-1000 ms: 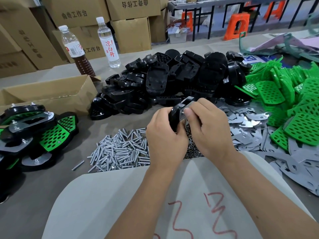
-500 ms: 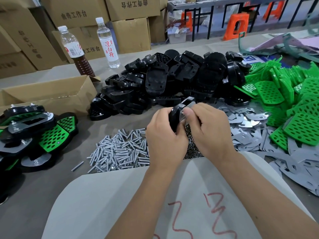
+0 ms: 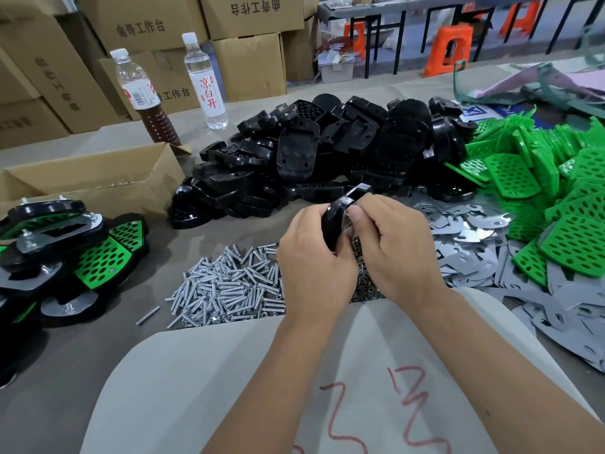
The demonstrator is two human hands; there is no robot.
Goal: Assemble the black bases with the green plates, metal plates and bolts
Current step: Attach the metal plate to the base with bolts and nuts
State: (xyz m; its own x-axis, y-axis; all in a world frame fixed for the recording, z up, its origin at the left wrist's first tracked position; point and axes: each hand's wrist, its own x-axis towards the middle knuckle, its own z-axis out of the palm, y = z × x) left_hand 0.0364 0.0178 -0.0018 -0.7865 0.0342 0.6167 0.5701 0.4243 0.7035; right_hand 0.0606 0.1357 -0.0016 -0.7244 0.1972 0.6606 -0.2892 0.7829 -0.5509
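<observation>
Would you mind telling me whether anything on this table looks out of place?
One bolt lies alone on the table, left of the bolt pile, apart from it. Otherwise nothing stands out; both hands hold the black base above the parts.

You are at a workbench in a small factory or assembly workshop. The paper-covered table (image 3: 229, 132) carries bulk heaps of parts: black bases (image 3: 327, 158) at the far middle, green plates (image 3: 540, 191) at right, metal plates (image 3: 468, 244) beside them, and loose bolts (image 3: 226, 286) near you. Finished assemblies (image 3: 65, 253) stack at left by an open carton (image 3: 98, 185). Printed cardboard boxes (image 3: 248, 34) are piled behind, and orange plastic stools (image 3: 448, 47) stand under metal-framed tables far right.
</observation>
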